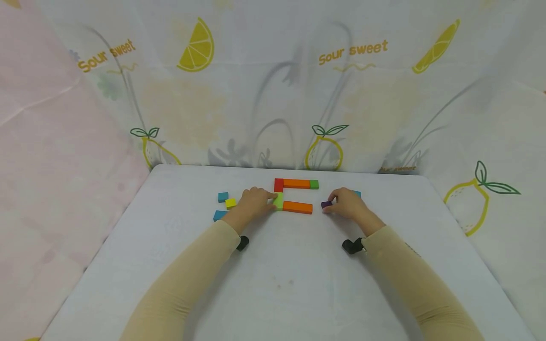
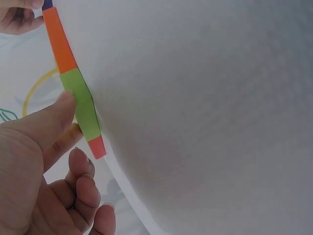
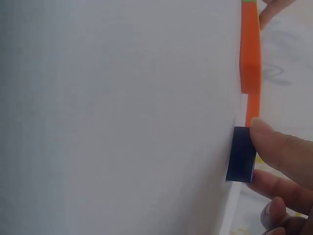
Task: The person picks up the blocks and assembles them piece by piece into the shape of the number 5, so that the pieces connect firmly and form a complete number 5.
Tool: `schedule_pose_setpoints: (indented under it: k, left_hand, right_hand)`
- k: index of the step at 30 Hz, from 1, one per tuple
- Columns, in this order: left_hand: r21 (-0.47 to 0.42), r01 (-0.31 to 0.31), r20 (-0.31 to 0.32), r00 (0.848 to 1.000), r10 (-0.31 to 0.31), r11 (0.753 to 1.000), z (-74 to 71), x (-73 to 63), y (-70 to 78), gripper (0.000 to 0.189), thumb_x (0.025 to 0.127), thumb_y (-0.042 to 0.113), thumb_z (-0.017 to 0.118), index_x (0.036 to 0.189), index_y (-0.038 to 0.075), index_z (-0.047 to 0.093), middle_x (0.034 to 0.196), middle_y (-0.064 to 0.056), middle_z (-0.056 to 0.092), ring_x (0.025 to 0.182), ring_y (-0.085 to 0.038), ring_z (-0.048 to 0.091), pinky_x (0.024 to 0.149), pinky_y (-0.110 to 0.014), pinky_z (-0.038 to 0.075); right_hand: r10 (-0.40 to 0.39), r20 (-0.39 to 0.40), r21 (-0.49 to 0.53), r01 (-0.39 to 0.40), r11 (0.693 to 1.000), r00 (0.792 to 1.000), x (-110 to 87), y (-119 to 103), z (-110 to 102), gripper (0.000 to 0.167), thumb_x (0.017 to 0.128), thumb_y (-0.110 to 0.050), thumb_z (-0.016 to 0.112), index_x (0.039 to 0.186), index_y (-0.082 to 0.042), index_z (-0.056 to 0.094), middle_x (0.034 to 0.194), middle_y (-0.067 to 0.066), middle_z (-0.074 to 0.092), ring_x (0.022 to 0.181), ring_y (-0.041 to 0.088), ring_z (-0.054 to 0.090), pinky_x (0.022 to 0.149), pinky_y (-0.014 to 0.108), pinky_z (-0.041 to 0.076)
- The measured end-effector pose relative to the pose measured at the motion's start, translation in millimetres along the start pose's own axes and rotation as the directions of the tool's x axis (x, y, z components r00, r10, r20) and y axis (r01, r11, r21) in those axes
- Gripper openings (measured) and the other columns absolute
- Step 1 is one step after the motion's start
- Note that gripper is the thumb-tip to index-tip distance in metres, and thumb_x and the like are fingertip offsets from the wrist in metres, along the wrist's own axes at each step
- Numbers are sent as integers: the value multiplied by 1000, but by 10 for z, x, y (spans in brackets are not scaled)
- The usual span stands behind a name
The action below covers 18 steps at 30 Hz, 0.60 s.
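On the white table, my left hand (image 1: 255, 201) pinches a light green block (image 1: 278, 201) between thumb and index finger. The left wrist view shows my thumb on the face of this green block (image 2: 81, 100). A red block (image 1: 278, 184) sits at its far end, and an orange block (image 1: 297, 207) extends rightward from it. Further back, another orange block (image 1: 296, 183) runs from the red one to a small green block (image 1: 313, 184). My right hand (image 1: 350, 204) pinches a dark purple block (image 3: 241, 154) by its ends, a short gap right of the nearer orange block.
Left of my left hand lie a blue block (image 1: 223, 197), a yellow block (image 1: 231, 203) and another blue block (image 1: 219, 215), partly covered by the arm. A blue block (image 1: 357, 193) shows behind my right hand. A printed cloth (image 1: 273, 94) hangs behind the table.
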State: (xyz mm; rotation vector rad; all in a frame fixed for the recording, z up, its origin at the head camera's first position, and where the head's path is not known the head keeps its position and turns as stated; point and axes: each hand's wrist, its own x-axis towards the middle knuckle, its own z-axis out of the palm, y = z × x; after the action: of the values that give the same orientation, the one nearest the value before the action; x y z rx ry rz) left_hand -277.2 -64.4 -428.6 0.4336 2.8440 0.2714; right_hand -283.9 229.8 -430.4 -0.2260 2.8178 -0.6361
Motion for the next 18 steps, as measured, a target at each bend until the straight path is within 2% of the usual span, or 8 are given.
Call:
schedule_pose_setpoints:
  k: [8, 14, 18]
  left_hand:
    - [-1, 1, -15, 1000, -1, 1000, 26, 23, -26, 49, 97, 40, 65, 144, 29, 56, 137, -9, 61, 119, -31, 51, 103, -48, 38]
    - [19, -6, -21, 1000, 6, 1000, 59, 59, -48, 49, 97, 40, 65, 144, 29, 56, 138, -8, 60, 119, -31, 52, 102, -48, 39]
    - [18, -12, -19, 1000, 12, 1000, 61, 53, -50, 49, 97, 40, 64, 144, 29, 56, 138, -8, 60, 119, -31, 52, 103, -48, 38]
  right_hand:
    - [-7, 0, -17, 7, 1000, 1000, -17, -98, 30, 39, 85, -34, 81, 105, -4, 68, 89, 10, 58, 81, 24, 52, 69, 34, 43]
    - [-36, 29, -5, 36, 999, 999, -20, -91, -11, 42, 86, -32, 81, 114, -4, 67, 93, 11, 58, 83, 25, 52, 70, 34, 44]
    - [-63, 45, 21, 63, 998, 997, -12, -44, -53, 38, 86, -26, 80, 116, -5, 70, 94, 12, 57, 84, 25, 51, 70, 34, 43]
